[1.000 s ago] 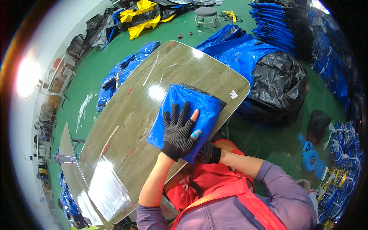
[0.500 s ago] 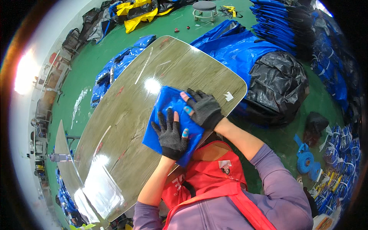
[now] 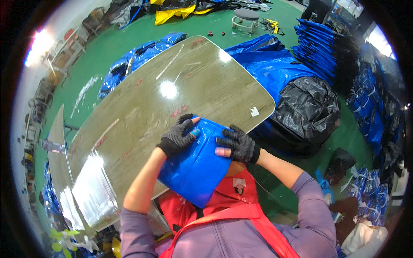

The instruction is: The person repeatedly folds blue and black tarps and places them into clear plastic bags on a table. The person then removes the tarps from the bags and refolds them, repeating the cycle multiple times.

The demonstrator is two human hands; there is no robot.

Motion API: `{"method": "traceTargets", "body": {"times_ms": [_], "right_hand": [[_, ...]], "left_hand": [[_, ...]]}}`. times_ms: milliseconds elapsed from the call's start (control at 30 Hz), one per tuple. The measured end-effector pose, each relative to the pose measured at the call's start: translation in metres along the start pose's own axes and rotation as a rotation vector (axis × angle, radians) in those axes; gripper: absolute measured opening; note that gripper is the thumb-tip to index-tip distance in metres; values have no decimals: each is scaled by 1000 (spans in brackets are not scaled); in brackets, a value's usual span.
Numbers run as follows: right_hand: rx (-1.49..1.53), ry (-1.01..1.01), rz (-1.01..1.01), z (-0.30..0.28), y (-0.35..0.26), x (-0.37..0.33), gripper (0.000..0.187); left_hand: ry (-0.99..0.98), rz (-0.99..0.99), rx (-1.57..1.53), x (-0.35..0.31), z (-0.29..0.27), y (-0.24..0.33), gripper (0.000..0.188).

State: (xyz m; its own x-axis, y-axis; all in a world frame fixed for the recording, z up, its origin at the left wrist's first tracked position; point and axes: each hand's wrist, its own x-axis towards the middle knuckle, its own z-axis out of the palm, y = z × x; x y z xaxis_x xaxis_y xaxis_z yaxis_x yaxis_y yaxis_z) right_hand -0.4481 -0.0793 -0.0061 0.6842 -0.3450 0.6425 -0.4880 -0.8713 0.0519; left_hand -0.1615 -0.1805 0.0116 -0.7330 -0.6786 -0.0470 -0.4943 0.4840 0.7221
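A folded blue plastic sheet (image 3: 198,163) lies over the table's near edge, its lower corner hanging over my red apron (image 3: 232,206). Both my hands wear dark grey gloves with some fingertips bare or wrapped in blue tape. My left hand (image 3: 177,136) is closed round the sheet's upper left edge, with thumb and forefinger on its face. On the opposite edge, my right hand (image 3: 238,145) has its thumb and fingers over the sheet, gripping that side. The sheet's underside is hidden.
The wood-patterned table (image 3: 206,86) carries a stack of clear plastic bags (image 3: 92,185) at its left. A black bundle (image 3: 312,112) and blue sheeting (image 3: 271,60) stand beyond its right edge. Farther back are a round stool (image 3: 246,16) and a blue stack (image 3: 314,47).
The sheet has been drawn toward my body and turned. My left hand went from lying flat on it to gripping its left edge; my right hand shifted down to its right edge.
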Motion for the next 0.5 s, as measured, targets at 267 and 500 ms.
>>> {"method": "traceTargets", "body": {"times_ms": [267, 500], "right_hand": [[1174, 282, 1300, 10, -43, 38, 54], [1905, -3, 1445, 28, -76, 53, 55]], "left_hand": [[677, -109, -1083, -103, 68, 5, 91], [653, -608, -292, -180, 105, 81, 63]]}}
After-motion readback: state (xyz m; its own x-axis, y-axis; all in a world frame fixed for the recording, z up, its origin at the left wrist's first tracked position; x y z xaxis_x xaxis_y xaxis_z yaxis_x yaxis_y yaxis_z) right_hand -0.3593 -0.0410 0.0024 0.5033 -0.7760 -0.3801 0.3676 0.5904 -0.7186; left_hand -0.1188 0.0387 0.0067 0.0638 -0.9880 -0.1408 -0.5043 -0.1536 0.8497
